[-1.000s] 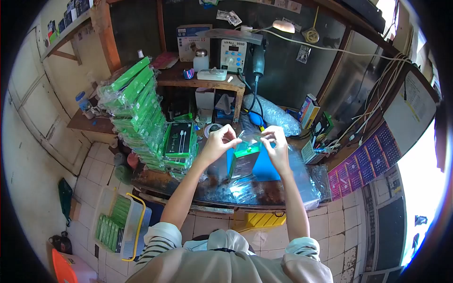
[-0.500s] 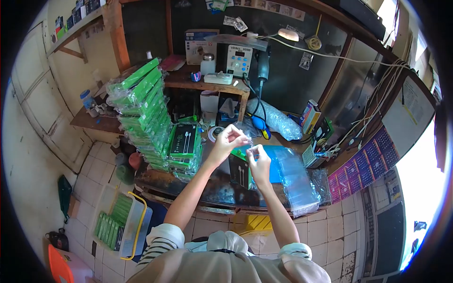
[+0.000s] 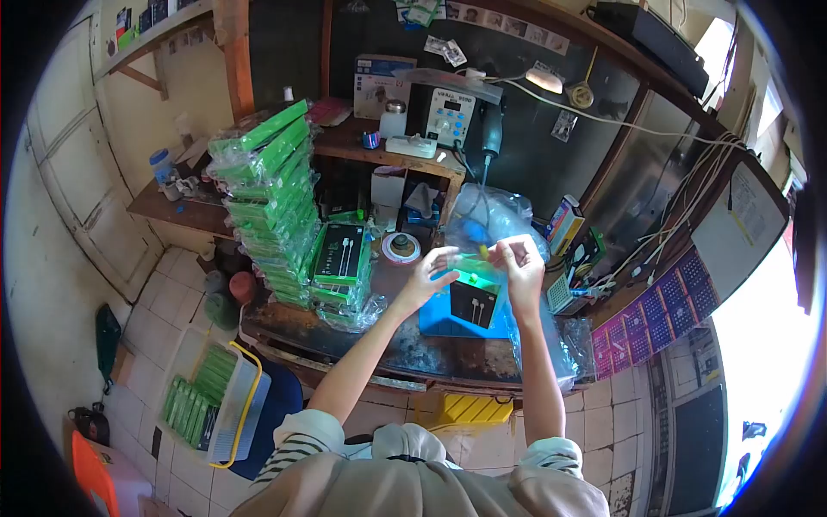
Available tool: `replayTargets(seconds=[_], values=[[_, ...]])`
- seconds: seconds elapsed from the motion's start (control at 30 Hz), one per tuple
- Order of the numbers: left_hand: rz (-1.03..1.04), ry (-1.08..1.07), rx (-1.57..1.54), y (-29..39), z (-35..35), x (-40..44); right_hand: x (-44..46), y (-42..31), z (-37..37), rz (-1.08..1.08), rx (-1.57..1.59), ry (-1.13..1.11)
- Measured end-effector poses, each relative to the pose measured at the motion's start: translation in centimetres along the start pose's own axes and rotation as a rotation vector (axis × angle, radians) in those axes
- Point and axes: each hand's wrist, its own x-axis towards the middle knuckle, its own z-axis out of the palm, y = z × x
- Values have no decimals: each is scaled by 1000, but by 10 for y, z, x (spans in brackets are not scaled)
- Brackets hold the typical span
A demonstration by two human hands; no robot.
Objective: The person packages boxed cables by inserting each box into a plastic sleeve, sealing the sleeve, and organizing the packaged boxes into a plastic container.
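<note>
Pinching clear film [image 3: 495, 272] in right hand [image 3: 524, 269] above black-and-green box [image 3: 473, 304] (set over blue sheet [image 3: 437, 321]); holding left hand [image 3: 425, 283] beside box, with thumb and fingers apart.

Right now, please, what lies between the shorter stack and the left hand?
In the head view, a round white item lies between the stack and the left hand.

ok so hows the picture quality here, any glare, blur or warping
Head view: the opening at the right edge is blown out to white; fisheye bending bows the door at left, and the corners go black; the left hand looks slightly blurred at the fingers; small print on the black box is unreadable.
</note>
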Motion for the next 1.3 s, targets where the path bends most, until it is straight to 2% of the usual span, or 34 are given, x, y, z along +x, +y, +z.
replayTargets(seconds=[0.1, 0.13, 0.23, 0.27, 0.37, 0.5, 0.57, 0.6, 0.7, 0.83, 0.97, 1.03, 1.07, 1.23, 1.3], values=[[-50, 17, 136, -3, 6, 6, 6, 2, -8, 46, 78, 34], [44, 80, 30, -4, 13, 5, 9, 11, -13, 79, 113, 26], [55, 154, -47, -8, 21, -1, 3, 33, -14, 207, 206, 110], [53, 153, -48, -9, 21, -3, -4, 44, -12, 246, 177, 94], [56, 331, 47, -8, 20, -10, -30, 68, 0, 354, 79, 88], [145, 441, 170, -10, 9, -10, -35, 85, 11, 337, 111, 115], [115, 459, 157, -9, 9, -10, -28, 89, 13, 237, 88, 147], [88, 479, 138, -10, 8, -10, -23, 73, 16, 260, 133, 155], [132, 455, 128, -15, 5, -10, -18, 72, 23, 179, 74, 144], [71, 467, 112, -15, 3, -11, -21, 65, 29, 228, -5, 162], [198, 442, 200, -19, 3, -7, -19, 67, 28, 190, -22, 181], [92, 420, 334, -10, 2, -2, -16, 68, 27, 224, -57, 175], [48, 480, 135, -7, 5, 0, -15, 68, 26, 223, -41, 177], [-4, 447, 166, -17, -3, 4, -12, 80, 22, 292, -72, 184], [-23, 444, 180, -20, -5, 4, -17, 93, 21, 209, -289, 169]])
